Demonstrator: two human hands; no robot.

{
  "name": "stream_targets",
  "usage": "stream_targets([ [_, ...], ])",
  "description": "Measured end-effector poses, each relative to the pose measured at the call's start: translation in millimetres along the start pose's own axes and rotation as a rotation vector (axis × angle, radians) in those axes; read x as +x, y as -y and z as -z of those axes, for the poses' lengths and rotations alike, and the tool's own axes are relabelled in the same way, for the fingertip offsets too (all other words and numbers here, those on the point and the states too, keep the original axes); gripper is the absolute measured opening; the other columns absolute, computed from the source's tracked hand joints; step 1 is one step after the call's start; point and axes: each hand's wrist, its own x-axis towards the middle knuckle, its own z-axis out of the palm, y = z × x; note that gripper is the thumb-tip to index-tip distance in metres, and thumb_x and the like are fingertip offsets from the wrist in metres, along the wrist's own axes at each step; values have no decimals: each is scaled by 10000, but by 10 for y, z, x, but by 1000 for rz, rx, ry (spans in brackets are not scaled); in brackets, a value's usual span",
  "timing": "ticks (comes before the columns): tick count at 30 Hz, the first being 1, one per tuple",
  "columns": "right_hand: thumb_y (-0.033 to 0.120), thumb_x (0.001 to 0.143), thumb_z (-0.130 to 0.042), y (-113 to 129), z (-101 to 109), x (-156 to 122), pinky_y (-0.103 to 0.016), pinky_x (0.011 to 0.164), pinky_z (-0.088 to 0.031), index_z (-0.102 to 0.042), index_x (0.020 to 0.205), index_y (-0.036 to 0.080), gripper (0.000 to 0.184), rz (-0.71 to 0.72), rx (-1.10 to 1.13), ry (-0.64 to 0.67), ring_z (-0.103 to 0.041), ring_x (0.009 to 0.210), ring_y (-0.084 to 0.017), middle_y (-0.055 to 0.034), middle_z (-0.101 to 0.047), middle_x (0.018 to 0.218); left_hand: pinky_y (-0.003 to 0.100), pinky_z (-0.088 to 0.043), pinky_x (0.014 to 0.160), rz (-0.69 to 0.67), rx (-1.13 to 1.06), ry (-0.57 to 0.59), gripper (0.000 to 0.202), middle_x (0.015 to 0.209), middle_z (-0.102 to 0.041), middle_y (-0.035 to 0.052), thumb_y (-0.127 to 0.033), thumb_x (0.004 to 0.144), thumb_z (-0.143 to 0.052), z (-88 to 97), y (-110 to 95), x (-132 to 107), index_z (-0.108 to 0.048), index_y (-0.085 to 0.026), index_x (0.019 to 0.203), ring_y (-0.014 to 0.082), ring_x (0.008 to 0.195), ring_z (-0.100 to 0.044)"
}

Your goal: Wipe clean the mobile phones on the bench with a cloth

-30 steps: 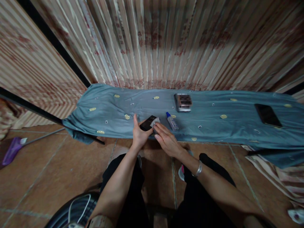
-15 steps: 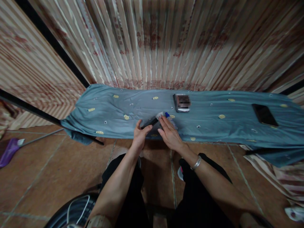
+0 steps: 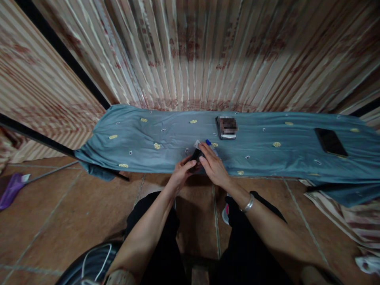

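Left hand curled round a dark flat thing, thumb over it, grip closed. Dark thing was tilted, held up over the near edge of the bench, between both hands. Right hand was half open, fingers nearly straight and together, a pale tissue at the fingertips, against the far end of the dark thing; couldn't tell whether the tissue was pinched or only pressed. Bottle with a blue cap lay just beyond the right hand, partly hidden by its fingers. Small stack sat farther back and a bit right, top blurred out. Phone lay flat well to the right, screen dark. Bench had a blue-green sheet with yellow prints over it; striped curtain hung on the far side. Bracelet was on the right wrist. Purple broom rested on the tiled floor, far left
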Motion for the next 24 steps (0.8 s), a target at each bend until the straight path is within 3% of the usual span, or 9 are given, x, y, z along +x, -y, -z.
stream_targets([
  [4, 441, 1032, -378, 1, 30, 14, -508, 1240, -296, -443, 1522, 226, 539, 21, 43, 35, -398, 1481, -234, -109, -468, 1569, 297, -563, 711, 105, -35, 88, 318, 713, -721, 26, -322, 627, -873, -42, 80, -33, -708, -117, 806, 143, 668, -669],
  [8, 501, 1009, -440, -25, 72, 15, -507, 1224, -326, -464, 1510, 234, 568, 22, 92, 65, -429, 1462, -254, -114, -495, 1549, 315, -579, 745, 140, -64, 108, 247, 695, -719, 33, -323, 700, -826, -38, 84, -21, -699, -118, 753, 152, 666, -678],
  [11, 552, 973, -506, -45, 87, -4, -522, 1214, -337, -465, 1510, 215, 635, 31, 105, 92, -432, 1459, -281, -139, -474, 1560, 340, -582, 822, 158, -63, 92, 196, 760, -752, 60, -314, 804, -736, -19, 45, -5, -729, -123, 849, 180, 748, -718],
  [17, 568, 886, -656, -64, 3, -68, -538, 1218, -324, -407, 1547, 231, 783, 59, 93, 131, -384, 1487, -302, -144, -415, 1597, 373, -577, 879, 148, -64, 98, 326, 902, -790, 121, -341, 928, -565, -1, 29, 19, -751, -116, 1072, 271, 956, -750],
  [24, 542, 959, -551, -35, -45, -72, -509, 1231, -326, -416, 1544, 225, 680, 45, 80, 154, -384, 1488, -284, -131, -442, 1583, 349, -575, 903, 187, -132, -18, 414, 984, -794, 95, -370, 1015, -414, -94, 4, -7, -711, -159, 1213, 236, 1008, -740],
])
